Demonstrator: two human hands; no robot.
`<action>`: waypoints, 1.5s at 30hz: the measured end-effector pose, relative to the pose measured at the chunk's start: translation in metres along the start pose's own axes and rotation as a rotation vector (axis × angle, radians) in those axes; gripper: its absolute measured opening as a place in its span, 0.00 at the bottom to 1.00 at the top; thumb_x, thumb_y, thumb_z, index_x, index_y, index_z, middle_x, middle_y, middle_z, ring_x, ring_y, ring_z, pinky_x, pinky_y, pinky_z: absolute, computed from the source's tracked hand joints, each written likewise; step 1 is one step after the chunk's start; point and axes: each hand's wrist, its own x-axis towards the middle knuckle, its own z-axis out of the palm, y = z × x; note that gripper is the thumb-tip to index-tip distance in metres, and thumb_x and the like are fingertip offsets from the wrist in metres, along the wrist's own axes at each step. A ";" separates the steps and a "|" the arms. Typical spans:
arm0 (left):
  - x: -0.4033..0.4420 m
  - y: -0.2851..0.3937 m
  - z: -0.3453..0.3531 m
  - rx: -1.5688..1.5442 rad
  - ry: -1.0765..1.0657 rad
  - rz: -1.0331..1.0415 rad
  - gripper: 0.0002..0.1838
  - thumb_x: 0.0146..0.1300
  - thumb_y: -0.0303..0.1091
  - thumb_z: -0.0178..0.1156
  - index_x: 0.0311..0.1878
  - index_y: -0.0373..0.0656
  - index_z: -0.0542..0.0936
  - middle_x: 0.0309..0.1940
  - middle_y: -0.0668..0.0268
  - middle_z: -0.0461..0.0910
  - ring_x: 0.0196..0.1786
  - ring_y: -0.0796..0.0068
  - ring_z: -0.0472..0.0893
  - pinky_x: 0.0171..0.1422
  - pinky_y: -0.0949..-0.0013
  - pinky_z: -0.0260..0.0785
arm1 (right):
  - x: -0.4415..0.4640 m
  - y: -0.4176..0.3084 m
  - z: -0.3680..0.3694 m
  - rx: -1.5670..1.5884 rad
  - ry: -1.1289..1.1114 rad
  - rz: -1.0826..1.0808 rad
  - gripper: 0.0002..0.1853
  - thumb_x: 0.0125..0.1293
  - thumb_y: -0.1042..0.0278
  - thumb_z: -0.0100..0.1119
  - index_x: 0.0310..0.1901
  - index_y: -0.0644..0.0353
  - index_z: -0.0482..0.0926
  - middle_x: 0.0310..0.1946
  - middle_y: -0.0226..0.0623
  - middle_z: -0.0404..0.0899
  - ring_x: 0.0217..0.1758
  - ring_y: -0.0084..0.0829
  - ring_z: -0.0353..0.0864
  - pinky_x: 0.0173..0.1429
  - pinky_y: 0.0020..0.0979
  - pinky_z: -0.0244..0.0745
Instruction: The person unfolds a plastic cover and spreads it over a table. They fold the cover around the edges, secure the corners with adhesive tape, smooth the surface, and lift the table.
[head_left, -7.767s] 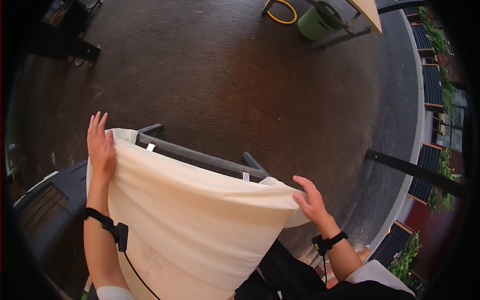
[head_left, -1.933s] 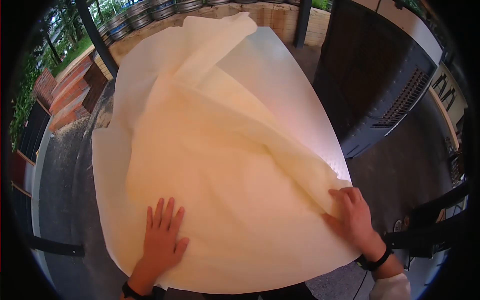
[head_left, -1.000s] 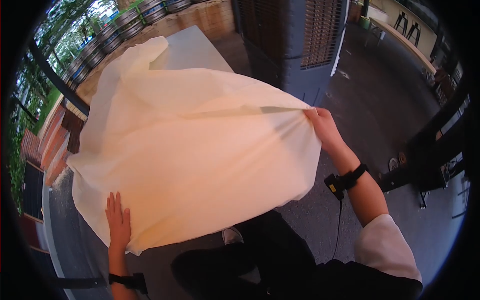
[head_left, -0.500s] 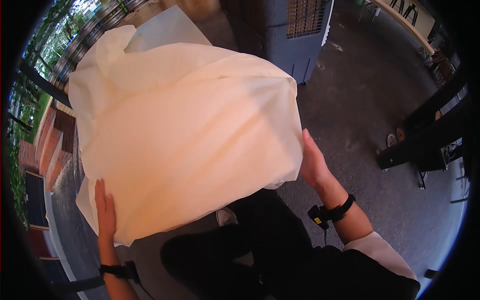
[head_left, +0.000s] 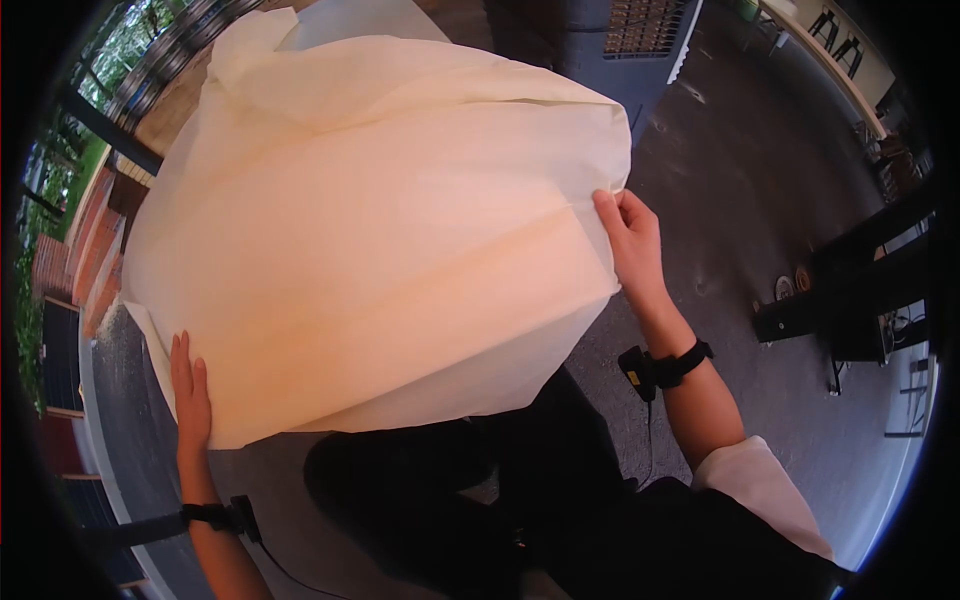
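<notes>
A large cream, slightly see-through sheet (head_left: 380, 220) spreads in front of my knees, creased and draped over something with a straight front edge that it hides. Whether it is paper, cloth or plastic I cannot tell. At its lower left edge, my left hand (head_left: 192, 390) rests flat with the fingers stretched out. My right hand (head_left: 635, 235) pinches the sheet's right edge between thumb and fingers. Below that hand, a loose flap hangs past the straight fold. Each wrist wears a black strap with a small device, one on the left (head_left: 235, 518) and one on the right (head_left: 650, 370).
A grey air cooler (head_left: 620, 80) stands beyond the sheet's far right corner. Dark posts (head_left: 860, 250) and a long table (head_left: 825, 60) are farther right. Brick steps (head_left: 95, 250) and stacked metal kegs (head_left: 170, 65) lie to the left.
My right hand has gone from lying open against the sheet's side to pinching its edge, higher up. The right edge has lifted, and a flap shows along the front. My left hand stays flat.
</notes>
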 end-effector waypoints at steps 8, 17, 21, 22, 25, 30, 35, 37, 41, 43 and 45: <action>-0.018 -0.028 -0.006 -0.279 -0.004 -0.190 0.29 0.78 0.39 0.47 0.77 0.40 0.58 0.72 0.49 0.64 0.75 0.59 0.63 0.76 0.65 0.54 | -0.011 0.009 -0.017 -0.112 0.072 -0.194 0.19 0.68 0.68 0.63 0.57 0.62 0.71 0.49 0.37 0.74 0.49 0.23 0.73 0.51 0.25 0.72; -0.026 -0.002 -0.008 0.054 0.228 -0.127 0.30 0.72 0.38 0.52 0.74 0.39 0.61 0.70 0.46 0.66 0.73 0.47 0.65 0.75 0.56 0.59 | -0.044 -0.093 0.000 -0.811 -0.514 -0.874 0.29 0.69 0.49 0.52 0.61 0.65 0.76 0.66 0.53 0.71 0.72 0.53 0.67 0.75 0.53 0.57; -0.043 0.011 -0.006 -0.061 0.136 -0.276 0.30 0.74 0.43 0.50 0.75 0.43 0.61 0.71 0.50 0.65 0.73 0.50 0.66 0.74 0.58 0.59 | -0.045 -0.084 0.003 -0.783 -0.614 -0.858 0.30 0.68 0.47 0.54 0.57 0.68 0.79 0.62 0.54 0.76 0.69 0.55 0.71 0.71 0.48 0.66; -0.044 0.009 -0.006 -0.094 0.119 -0.299 0.30 0.74 0.43 0.50 0.75 0.45 0.60 0.72 0.51 0.65 0.73 0.51 0.66 0.74 0.58 0.59 | -0.045 -0.084 0.001 -0.795 -0.623 -0.872 0.30 0.67 0.47 0.55 0.57 0.68 0.79 0.62 0.54 0.75 0.69 0.56 0.71 0.71 0.49 0.66; -0.045 -0.001 -0.010 -0.172 0.080 -0.330 0.30 0.74 0.45 0.49 0.76 0.48 0.60 0.72 0.52 0.65 0.72 0.51 0.67 0.74 0.59 0.60 | -0.047 -0.083 -0.003 -0.825 -0.629 -0.917 0.30 0.62 0.52 0.59 0.57 0.69 0.79 0.62 0.55 0.75 0.68 0.57 0.72 0.69 0.49 0.69; -0.047 -0.010 -0.006 -0.189 0.081 -0.285 0.30 0.74 0.44 0.49 0.76 0.48 0.60 0.73 0.51 0.64 0.73 0.52 0.67 0.74 0.59 0.60 | -0.056 -0.066 -0.011 -0.828 -0.536 -0.897 0.29 0.57 0.61 0.60 0.58 0.70 0.78 0.62 0.56 0.75 0.68 0.59 0.71 0.70 0.50 0.68; -0.054 -0.036 -0.006 -0.365 0.302 -0.260 0.26 0.72 0.34 0.50 0.72 0.43 0.65 0.71 0.50 0.66 0.72 0.53 0.68 0.73 0.61 0.60 | -0.059 -0.058 -0.013 -0.788 -0.496 -0.882 0.30 0.56 0.66 0.60 0.61 0.69 0.75 0.64 0.57 0.72 0.68 0.63 0.70 0.70 0.53 0.66; -0.068 -0.049 -0.003 -0.372 0.575 -0.305 0.25 0.70 0.29 0.50 0.71 0.41 0.66 0.70 0.52 0.67 0.73 0.55 0.67 0.72 0.61 0.61 | -0.058 -0.057 -0.014 -0.785 -0.506 -0.887 0.31 0.55 0.67 0.60 0.62 0.69 0.74 0.65 0.56 0.72 0.69 0.62 0.69 0.71 0.52 0.65; -0.123 -0.073 0.033 -0.631 0.820 -0.463 0.29 0.66 0.23 0.48 0.71 0.40 0.64 0.68 0.57 0.68 0.74 0.58 0.64 0.72 0.58 0.61 | -0.061 -0.054 -0.015 -0.763 -0.501 -0.869 0.30 0.59 0.66 0.58 0.64 0.69 0.73 0.66 0.56 0.70 0.71 0.61 0.67 0.73 0.53 0.63; -0.135 -0.060 0.043 -0.887 0.635 -0.504 0.31 0.65 0.24 0.51 0.73 0.40 0.61 0.69 0.58 0.67 0.75 0.57 0.63 0.72 0.57 0.61 | -0.060 -0.049 -0.014 -0.768 -0.485 -0.874 0.29 0.62 0.64 0.55 0.64 0.69 0.73 0.67 0.57 0.70 0.72 0.60 0.66 0.74 0.53 0.61; -0.130 -0.033 0.054 -0.922 0.484 -0.441 0.33 0.65 0.25 0.56 0.73 0.40 0.60 0.69 0.57 0.67 0.73 0.57 0.65 0.72 0.58 0.61 | -0.060 -0.045 -0.016 -0.767 -0.477 -0.870 0.29 0.63 0.64 0.55 0.64 0.70 0.73 0.67 0.57 0.69 0.72 0.60 0.65 0.74 0.53 0.60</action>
